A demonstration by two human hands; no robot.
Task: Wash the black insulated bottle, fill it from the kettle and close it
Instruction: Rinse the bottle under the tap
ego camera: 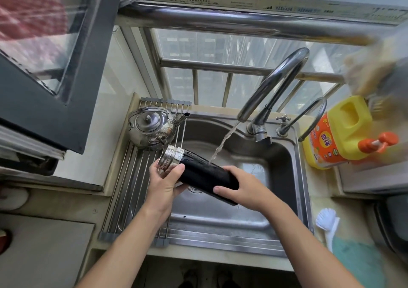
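Home kitchen: steel sink (293, 168) with running tap (271, 84), roll-up drying rack (132, 188), kettle (152, 131), yellow detergent jug (340, 131), dish brush (329, 223), window bars behind.

Bright daylight comes in through the window (220, 51) behind the sink (220, 221). The kettle (152, 128) and the tap (276, 82) shine with white glare. Straight lines bend near the edges. The top right corner and the red cloth (28, 7) at top left look blurry. Shadows are soft.
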